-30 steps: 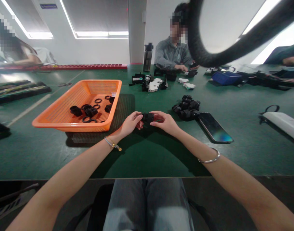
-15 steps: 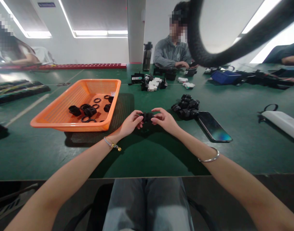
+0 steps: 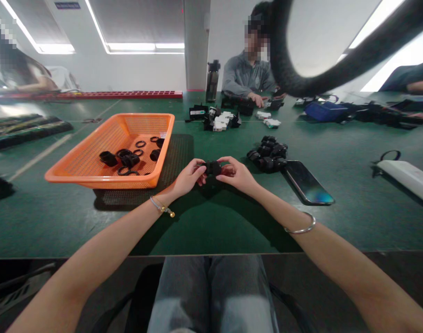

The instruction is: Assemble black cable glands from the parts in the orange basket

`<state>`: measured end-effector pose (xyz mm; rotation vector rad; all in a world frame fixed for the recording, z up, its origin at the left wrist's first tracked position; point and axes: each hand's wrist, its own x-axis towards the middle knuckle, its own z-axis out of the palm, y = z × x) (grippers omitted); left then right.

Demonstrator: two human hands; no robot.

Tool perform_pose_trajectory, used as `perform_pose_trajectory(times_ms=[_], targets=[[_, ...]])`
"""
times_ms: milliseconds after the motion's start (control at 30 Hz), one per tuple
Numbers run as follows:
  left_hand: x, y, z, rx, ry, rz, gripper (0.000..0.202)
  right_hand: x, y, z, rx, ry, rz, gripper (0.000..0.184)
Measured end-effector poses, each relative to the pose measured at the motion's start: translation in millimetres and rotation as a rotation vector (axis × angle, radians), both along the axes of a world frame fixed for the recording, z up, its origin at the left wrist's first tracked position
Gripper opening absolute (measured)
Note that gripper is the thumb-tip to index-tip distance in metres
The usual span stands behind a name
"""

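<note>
A small black cylindrical part [image 3: 212,167] is held just above the green table [image 3: 214,222] between both hands. My left hand [image 3: 186,178] pinches its left end and my right hand [image 3: 237,173] pinches its right end, fingers closed on it. An orange mesh basket [image 3: 93,157] to the left holds black rings [image 3: 140,144] and several black parts [image 3: 128,160]. A pile of similar black parts [image 3: 268,153] lies right of my right hand.
A dark phone [image 3: 306,182] lies beside the pile. A white object [image 3: 407,175] sits at the far right. Across the table a person in a grey shirt [image 3: 248,76] works near a dark bottle [image 3: 212,80] and black-and-white parts [image 3: 220,121]. Another person sits far left.
My hands keep their hold on the black part, with only small shifts of the fingers. The person opposite has moved a hand slightly.
</note>
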<state>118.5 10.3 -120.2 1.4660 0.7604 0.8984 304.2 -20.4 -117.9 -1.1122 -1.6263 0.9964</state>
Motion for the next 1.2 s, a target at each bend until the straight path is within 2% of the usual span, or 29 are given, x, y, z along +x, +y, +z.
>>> perform_pose_trajectory(times_ms=[367, 567, 833, 1033, 1200], targets=[[-0.8, 0.5, -1.2, 0.030, -0.007, -0.024, 0.010, 1.8, 1.6, 0.9, 0.139, -0.148, -0.139, 0.035], [-1.2, -0.5, 0.4, 0.031, 0.007, -0.029, 0.011, 1.6, 3.0, -0.4, 0.099, -0.148, -0.124, 0.031], [-1.0, -0.6, -0.6, 0.031, 0.022, -0.037, 0.011, 0.7, 1.4, 0.5, 0.099, -0.113, -0.162, 0.038], [0.7, -2.6, 1.9, 0.006, 0.022, -0.019, 0.010, 0.9, 1.8, 0.9, 0.039, -0.029, -0.112, 0.034], [1.3, -2.6, 5.0, -0.060, 0.010, 0.035, 0.004, 4.3, 1.9, 0.2, 0.074, -0.077, -0.026, 0.048]])
